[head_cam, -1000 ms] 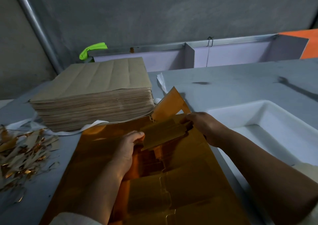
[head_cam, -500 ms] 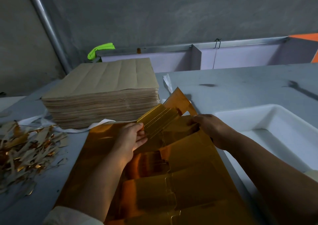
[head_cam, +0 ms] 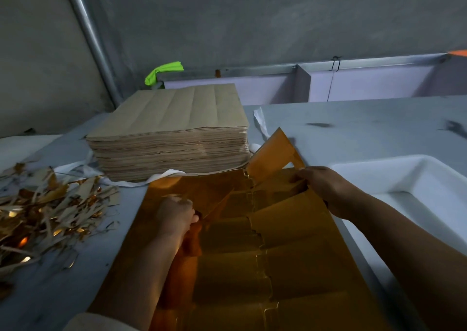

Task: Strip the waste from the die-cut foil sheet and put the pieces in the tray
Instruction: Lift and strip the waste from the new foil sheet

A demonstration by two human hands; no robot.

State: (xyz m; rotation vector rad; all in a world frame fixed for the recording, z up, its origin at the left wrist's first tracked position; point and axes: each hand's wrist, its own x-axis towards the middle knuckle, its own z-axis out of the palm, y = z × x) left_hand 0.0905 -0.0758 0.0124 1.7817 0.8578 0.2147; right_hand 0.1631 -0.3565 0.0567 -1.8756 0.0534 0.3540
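A gold die-cut foil sheet [head_cam: 290, 262] lies on the grey table in front of me, with cut lines running down its middle. My left hand [head_cam: 175, 215] is curled round a narrow foil strip [head_cam: 218, 205] that slants up to the right, seen edge-on. My right hand [head_cam: 326, 187] pinches the sheet's far right edge, where a foil flap [head_cam: 274, 151] stands folded up. The white tray [head_cam: 414, 179] sits to the right of the sheet, and what shows of its inside holds nothing.
A tall stack of brown sheets [head_cam: 171, 133] stands behind the foil, with white strapping under it. A heap of gold and brown waste strips [head_cam: 43, 209] lies at the left. Purple partitions and a grey wall close the back.
My left hand has pulled down and to the left, drawing the foil piece away from the sheet's top. My right hand stays at the far right edge.
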